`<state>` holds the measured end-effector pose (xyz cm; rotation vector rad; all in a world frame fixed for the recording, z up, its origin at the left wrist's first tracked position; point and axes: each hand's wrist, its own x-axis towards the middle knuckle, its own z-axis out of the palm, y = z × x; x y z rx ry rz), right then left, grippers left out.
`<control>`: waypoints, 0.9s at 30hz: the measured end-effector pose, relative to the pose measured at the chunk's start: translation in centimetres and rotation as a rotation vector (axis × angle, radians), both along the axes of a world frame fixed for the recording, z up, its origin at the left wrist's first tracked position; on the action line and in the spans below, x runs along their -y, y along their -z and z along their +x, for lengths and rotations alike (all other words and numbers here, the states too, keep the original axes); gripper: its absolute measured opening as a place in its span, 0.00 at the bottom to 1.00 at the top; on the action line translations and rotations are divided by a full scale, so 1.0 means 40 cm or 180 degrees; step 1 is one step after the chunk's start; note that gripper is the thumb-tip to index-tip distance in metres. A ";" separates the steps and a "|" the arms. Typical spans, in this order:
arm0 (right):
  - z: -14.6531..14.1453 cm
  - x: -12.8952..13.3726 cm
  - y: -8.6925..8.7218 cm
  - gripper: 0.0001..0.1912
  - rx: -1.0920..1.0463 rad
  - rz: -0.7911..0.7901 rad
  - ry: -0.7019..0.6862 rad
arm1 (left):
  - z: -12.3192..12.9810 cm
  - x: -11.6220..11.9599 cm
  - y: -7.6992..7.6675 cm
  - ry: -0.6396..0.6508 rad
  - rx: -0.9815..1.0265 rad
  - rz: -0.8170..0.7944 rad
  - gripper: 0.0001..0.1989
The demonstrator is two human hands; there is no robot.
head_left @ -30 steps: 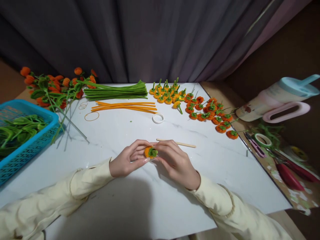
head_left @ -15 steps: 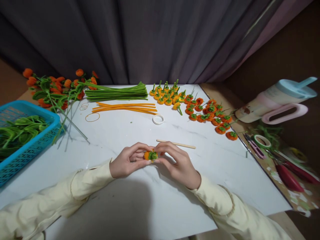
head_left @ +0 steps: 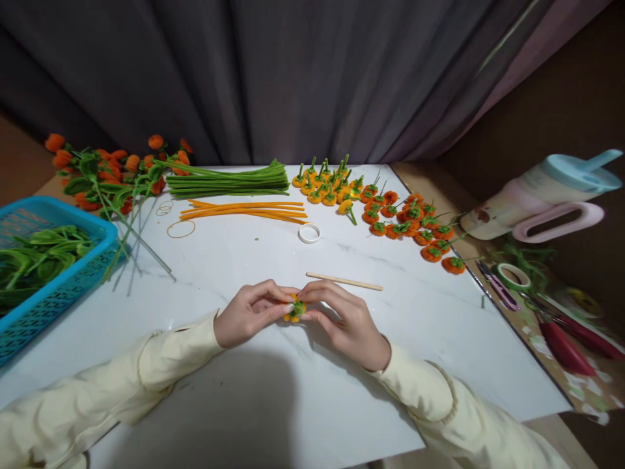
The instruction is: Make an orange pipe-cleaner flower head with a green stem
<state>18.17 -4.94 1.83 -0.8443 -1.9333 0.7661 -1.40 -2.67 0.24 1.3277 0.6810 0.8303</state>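
Between my two hands, over the middle of the white table, is a small orange-yellow pipe cleaner flower (head_left: 295, 309) with a green centre facing up. My left hand (head_left: 254, 314) pinches it from the left with thumb and fingers. From the right, the fingertips of my right hand (head_left: 344, 319) close on its other edge. Part of the flower is hidden under the fingertips. Just beyond my right hand lies a thin wooden stick (head_left: 349, 282). Farther back sits a white ring (head_left: 309, 233), near several orange pipe cleaners (head_left: 244, 210).
Green pipe cleaners (head_left: 229, 180), yellow flower heads (head_left: 327, 185) and orange flower heads (head_left: 410, 221) line the back. At left are a blue basket (head_left: 92, 257) of green leaves and finished flowers (head_left: 107, 172). Right: a tumbler (head_left: 532, 195), red-handled pliers (head_left: 566, 348), tape (head_left: 512, 276).
The flower has turned in my fingers, so its green centre faces up more fully. My left fingers have closed farther over its left side.
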 end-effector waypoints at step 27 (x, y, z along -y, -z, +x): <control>0.005 -0.022 0.014 0.08 0.0089 -0.0433 0.0342 | 0.003 -0.037 -0.016 0.0026 0.0528 -0.1524 0.13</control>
